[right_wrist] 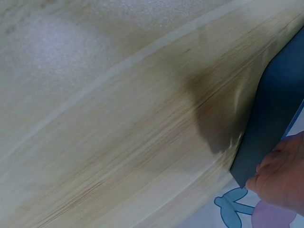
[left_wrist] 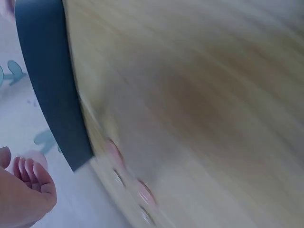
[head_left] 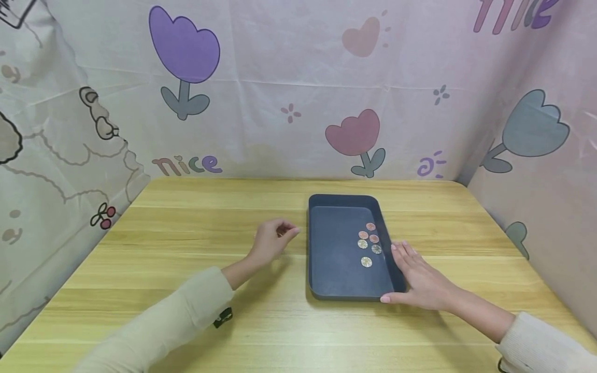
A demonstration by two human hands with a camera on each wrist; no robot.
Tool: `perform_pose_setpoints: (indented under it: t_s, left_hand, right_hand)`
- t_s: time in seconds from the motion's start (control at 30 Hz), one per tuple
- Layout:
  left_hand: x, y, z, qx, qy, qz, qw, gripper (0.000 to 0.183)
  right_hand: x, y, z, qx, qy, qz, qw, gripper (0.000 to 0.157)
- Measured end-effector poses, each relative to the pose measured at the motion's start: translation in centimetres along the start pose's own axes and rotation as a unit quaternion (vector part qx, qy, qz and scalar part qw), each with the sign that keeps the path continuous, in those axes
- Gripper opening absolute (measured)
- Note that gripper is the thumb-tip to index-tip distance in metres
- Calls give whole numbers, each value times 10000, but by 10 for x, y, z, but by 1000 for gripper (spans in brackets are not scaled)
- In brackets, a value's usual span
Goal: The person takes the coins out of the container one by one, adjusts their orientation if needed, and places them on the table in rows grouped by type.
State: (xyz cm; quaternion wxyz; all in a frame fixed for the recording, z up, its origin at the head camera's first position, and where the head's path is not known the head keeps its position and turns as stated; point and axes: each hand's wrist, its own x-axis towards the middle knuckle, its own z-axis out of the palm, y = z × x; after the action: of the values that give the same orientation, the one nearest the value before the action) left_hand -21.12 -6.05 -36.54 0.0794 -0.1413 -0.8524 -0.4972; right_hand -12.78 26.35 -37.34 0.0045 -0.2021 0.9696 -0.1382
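A dark rectangular tray (head_left: 333,280) lies on the wooden table. Inside, toward its right side, are several small coin-like discs, some pink (head_left: 363,235) and some pale gold (head_left: 366,262). My right hand (head_left: 426,285) rests against the tray's near right corner, fingers along the outer right wall and thumb at the front edge. Left of the tray, my left hand (head_left: 270,241) hovers over the table, fingers loosely bent and thumb near the forefinger. No disc shows between them. More discs, pink (left_wrist: 147,193) and silvery (left_wrist: 146,215), lie on the table in the left wrist view.
The light wooden table (head_left: 186,223) extends around the tray. A printed cloth (head_left: 280,62) with tulips and the word "nice" hangs behind the table and along both sides. A small black object (head_left: 223,317) shows at the left sleeve.
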Motion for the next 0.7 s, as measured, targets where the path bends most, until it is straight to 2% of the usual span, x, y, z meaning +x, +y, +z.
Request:
perform_pose_setpoints:
  t_s: [0.17,0.4,0.7]
  left_hand:
    - [3,13,21,-209,-227,112,9995,12]
    - [3,28,43,-348,-383,455,9976,12]
    - [3,37,74,-246,-472,797,9954,14]
  right_hand:
    - [0,0,0,31,-66,60,10000,113]
    - [1,-1,0,-30,-51,58,10000,113]
    - [1,-1,0,-53,-66,99,9999,113]
